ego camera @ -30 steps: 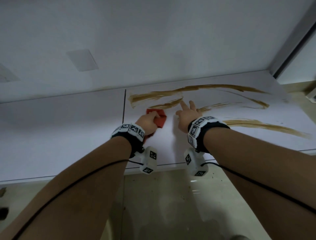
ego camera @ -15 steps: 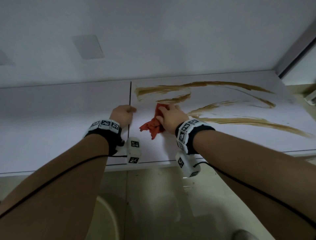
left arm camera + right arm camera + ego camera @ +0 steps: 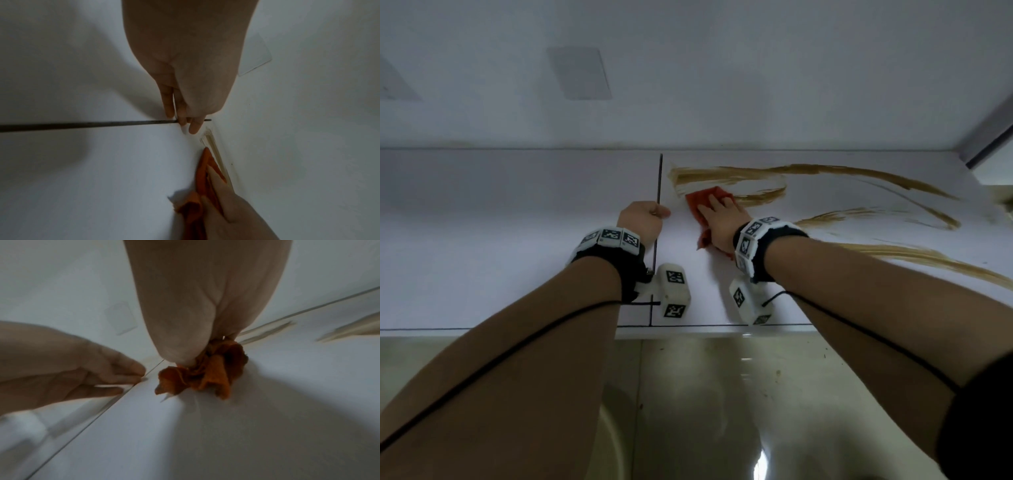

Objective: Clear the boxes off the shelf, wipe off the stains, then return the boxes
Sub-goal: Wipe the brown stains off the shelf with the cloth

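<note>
The right hand [image 3: 722, 222] lies palm down on a crumpled red-orange cloth [image 3: 700, 205], pressing it flat against the white shelf surface [image 3: 517, 240]; its fingers [image 3: 717, 202] reach forward over the fabric, lying close together, and the cloth's far edge touches the left end of the nearest brown smeared stains [image 3: 756, 197]. From the right wrist view the cloth [image 3: 207, 374] bunches into folds under the heel of the hand, and the fingers themselves are hidden there. The left hand [image 3: 642, 221] rests on the shelf just beside the right, on the dark narrow seam [image 3: 658, 185] that runs front to back between two white panels; in the head view its fingers look curled under, with the thumb tip touching the seam, while the left wrist view shows the fingertips [image 3: 193, 126] lying together on the surface and holding nothing. More long brown streaks [image 3: 914, 255] sweep across the right-hand panel, from near the back wall toward the front edge, and the left-hand panel looks clean. No boxes show on the shelf in any view. Both forearms wear black wrist bands [image 3: 767, 240] with white marker tiles and white camera blocks [image 3: 674, 289] hanging below the wrists, with thin black cables running along the arms. A pale rectangular patch [image 3: 580, 73] sits on the white wall behind the shelf.
</note>
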Demonstrator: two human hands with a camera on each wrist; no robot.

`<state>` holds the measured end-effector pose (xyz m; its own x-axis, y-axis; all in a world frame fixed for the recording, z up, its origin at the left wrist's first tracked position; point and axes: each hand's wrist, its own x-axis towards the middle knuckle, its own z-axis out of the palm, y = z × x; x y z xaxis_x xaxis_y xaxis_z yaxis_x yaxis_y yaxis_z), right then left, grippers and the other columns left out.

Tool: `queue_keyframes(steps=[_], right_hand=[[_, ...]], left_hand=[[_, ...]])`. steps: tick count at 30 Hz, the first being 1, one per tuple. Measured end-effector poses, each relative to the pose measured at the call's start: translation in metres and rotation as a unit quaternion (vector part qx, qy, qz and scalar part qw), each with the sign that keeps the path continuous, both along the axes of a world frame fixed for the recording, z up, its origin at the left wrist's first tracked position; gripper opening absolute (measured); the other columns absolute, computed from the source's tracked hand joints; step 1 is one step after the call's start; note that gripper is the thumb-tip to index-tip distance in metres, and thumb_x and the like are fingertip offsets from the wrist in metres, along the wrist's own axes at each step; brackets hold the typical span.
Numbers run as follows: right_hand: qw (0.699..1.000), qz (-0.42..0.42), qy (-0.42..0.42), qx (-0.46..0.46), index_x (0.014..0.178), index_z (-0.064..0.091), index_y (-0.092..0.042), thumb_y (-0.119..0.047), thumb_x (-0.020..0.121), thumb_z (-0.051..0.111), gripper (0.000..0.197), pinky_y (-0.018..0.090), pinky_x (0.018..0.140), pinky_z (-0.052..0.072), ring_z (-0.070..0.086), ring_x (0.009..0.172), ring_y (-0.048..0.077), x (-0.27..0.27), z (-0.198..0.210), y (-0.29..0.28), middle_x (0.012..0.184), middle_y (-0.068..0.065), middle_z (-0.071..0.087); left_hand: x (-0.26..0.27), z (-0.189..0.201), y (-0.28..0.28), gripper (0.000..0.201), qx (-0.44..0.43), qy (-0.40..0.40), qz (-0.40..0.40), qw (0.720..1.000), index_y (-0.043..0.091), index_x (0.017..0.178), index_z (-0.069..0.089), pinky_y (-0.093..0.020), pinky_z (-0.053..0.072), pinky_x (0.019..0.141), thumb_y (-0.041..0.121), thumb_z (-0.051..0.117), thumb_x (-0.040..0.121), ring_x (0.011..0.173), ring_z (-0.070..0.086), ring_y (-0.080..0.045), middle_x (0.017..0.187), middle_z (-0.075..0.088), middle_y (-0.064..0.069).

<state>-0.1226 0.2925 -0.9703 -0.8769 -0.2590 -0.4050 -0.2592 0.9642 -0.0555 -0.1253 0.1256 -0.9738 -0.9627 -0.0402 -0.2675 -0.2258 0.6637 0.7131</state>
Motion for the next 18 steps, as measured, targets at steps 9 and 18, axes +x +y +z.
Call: queue_keyframes(steps=[9, 18], right_hand=[[0.999, -0.020, -0.012, 0.026, 0.152, 0.006, -0.020, -0.023, 0.091, 0.053, 0.077, 0.039, 0.120, 0.010, 0.008, 0.145, 0.032, 0.029, 0.013, 0.046, 0.159, 0.009, 0.004], [0.997, 0.062, -0.021, 0.029, 0.152, 0.006, -0.023, -0.016, 0.090, 0.055, 0.079, 0.039, 0.118, 0.007, 0.005, 0.146, 0.030, 0.013, 0.004, -0.013, 0.160, 0.006, 0.000]], left_hand=[[0.002, 0.003, -0.006, 0.041, -0.031, -0.025, -0.046, 0.998, 0.012, 0.123, 0.064, -0.016, 0.032, 0.099, -0.001, 0.040, 0.093, 0.127, 0.049, -0.022, 0.136, 0.055, -0.005], [0.010, -0.001, -0.006, 0.040, -0.037, -0.028, -0.033, 0.998, 0.015, 0.120, 0.065, -0.012, 0.030, 0.091, 0.000, 0.042, 0.092, 0.125, 0.051, -0.021, 0.134, 0.056, -0.002]])
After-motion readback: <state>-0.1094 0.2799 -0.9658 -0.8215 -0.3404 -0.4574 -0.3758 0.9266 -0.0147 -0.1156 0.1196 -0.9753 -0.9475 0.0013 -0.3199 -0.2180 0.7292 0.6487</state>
